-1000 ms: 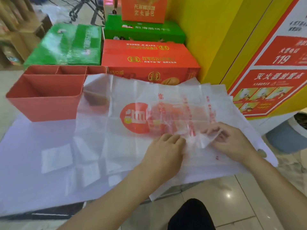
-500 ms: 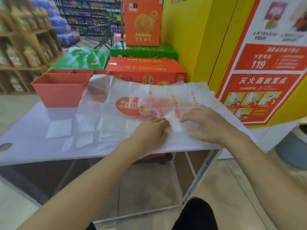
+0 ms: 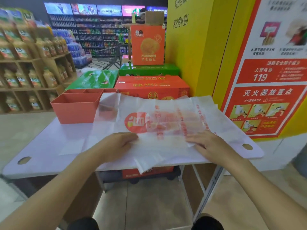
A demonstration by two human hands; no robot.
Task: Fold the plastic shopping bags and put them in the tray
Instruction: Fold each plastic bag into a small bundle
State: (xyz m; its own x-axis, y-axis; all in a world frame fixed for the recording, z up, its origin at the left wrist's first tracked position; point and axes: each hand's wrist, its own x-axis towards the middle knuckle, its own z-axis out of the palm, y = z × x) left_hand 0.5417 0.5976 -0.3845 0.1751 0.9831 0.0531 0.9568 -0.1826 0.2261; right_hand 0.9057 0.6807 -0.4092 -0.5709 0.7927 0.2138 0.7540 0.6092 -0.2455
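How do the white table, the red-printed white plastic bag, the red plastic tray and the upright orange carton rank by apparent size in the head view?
1. white table
2. red-printed white plastic bag
3. red plastic tray
4. upright orange carton (farther back, so real size unsure)

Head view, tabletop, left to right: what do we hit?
left table cutout → orange tray → left hand → right hand → right table cutout. The plastic bag spans the middle, so it is left out.
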